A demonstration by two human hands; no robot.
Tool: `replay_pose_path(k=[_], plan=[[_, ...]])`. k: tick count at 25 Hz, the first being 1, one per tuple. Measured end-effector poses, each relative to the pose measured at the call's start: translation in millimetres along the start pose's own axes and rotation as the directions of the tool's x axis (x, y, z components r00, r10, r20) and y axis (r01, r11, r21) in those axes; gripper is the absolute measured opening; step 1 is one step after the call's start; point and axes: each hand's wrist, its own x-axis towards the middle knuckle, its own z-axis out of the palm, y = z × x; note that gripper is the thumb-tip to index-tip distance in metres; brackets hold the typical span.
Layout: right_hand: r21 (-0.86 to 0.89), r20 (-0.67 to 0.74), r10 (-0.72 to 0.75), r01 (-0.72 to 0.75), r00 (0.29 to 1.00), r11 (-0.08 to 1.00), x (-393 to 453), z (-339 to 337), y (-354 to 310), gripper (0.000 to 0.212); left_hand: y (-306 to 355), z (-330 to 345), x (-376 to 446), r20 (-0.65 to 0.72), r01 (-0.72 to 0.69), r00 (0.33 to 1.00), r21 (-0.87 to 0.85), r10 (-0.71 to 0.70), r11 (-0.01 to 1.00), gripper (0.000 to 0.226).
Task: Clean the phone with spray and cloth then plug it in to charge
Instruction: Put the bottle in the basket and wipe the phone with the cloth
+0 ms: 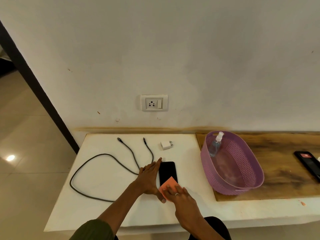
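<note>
Head view: a left hand (149, 177), fingers flat and open, braces the long edge of a black phone (167, 172) lying on the white counter (103, 213), while the right hand (180, 194), fingers spread, presses a soft orange cloth (168, 183) onto its near end; the slim, slick glass slab likely needs edge-holding.

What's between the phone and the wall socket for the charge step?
Nothing visible blocks it. The adapter and both cable ends lie on the white top between the phone and the socket, unconnected. The socket is empty. The cloth and both hands rest at the phone.
</note>
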Motion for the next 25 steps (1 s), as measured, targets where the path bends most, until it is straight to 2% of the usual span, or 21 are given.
replay_pose_path(k=[2,5,7,9,12,15,16,20,23,25], plan=[[0.011,-0.147,0.031,-0.030,0.989,0.999,-8.1,3.7,7.2,0.066,-0.2,0.3,0.0,0.000,0.000,1.000,0.001,0.000,1.000,0.161],[0.074,-0.234,0.153,-0.139,0.960,0.988,-15.7,0.6,17.5,0.069,-1.5,0.3,-0.5,-0.003,-0.006,1.000,0.002,0.006,1.000,0.161],[0.124,-0.230,0.240,-0.216,0.943,0.968,-16.2,-3.1,18.9,0.067,-2.2,0.4,-0.3,-0.006,-0.010,1.000,0.002,0.010,1.000,0.161],[0.130,-0.204,0.267,-0.244,0.942,0.961,-17.3,0.7,15.3,0.067,-2.1,0.6,-0.4,-0.007,-0.012,1.000,-0.003,0.012,1.000,0.161],[0.032,-0.049,0.138,-0.137,0.989,0.990,-15.6,5.5,11.2,0.071,-1.0,0.6,-1.3,-0.014,-0.007,1.000,-0.015,0.007,1.000,0.162],[-0.060,0.119,0.034,-0.027,0.992,0.998,-16.8,10.9,12.8,0.077,-0.3,0.9,-2.0,-0.018,-0.005,1.000,-0.016,0.005,1.000,0.163],[-0.062,0.107,0.031,-0.025,0.994,0.998,-19.0,14.6,14.2,0.077,-0.5,0.7,-1.8,-0.018,-0.006,1.000,-0.017,0.006,1.000,0.162],[-0.018,-0.140,0.171,-0.175,0.975,0.984,-31.4,17.6,21.9,0.075,-1.9,0.8,-1.9,-0.021,-0.014,1.000,-0.015,0.013,1.000,0.162],[-0.028,-0.104,0.275,-0.279,0.956,0.960,-32.4,18.5,24.8,0.072,-3.7,1.6,-1.1,-0.019,-0.012,1.000,-0.012,0.012,1.000,0.161],[-0.045,-0.025,0.222,-0.223,0.975,0.974,-31.4,12.2,20.4,0.073,-4.5,2.1,-0.6,-0.021,-0.012,1.000,-0.011,0.012,1.000,0.162]])
